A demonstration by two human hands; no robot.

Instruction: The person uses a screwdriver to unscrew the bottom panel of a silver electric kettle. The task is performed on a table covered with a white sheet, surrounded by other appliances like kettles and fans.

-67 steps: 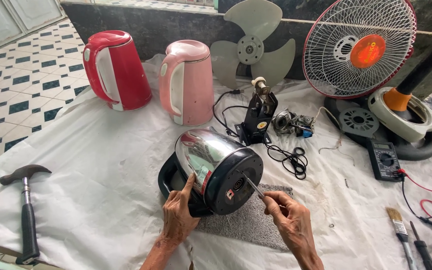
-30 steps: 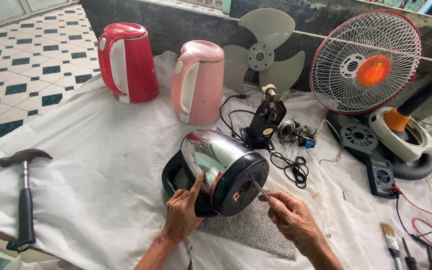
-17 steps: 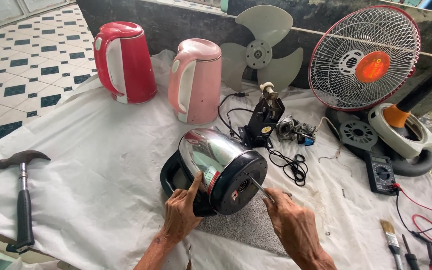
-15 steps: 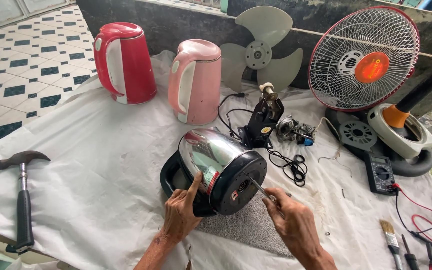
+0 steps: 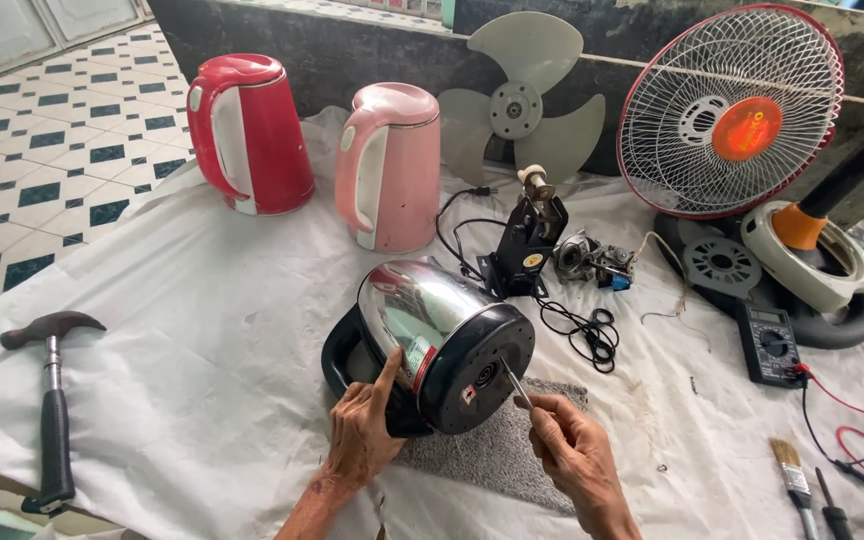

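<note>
Shiny silver kettle with black base [image 5: 432, 340] lying on its side near the worktop's front edge. Left hand [image 5: 367, 435] pressed on it, fingers spread. Right hand [image 5: 567, 455] fingers pinching thin metal screwdriver [image 5: 515, 383], tip touching the base.

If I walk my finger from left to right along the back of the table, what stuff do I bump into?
Red kettle → pink kettle → fan blade → fan grille.
</note>
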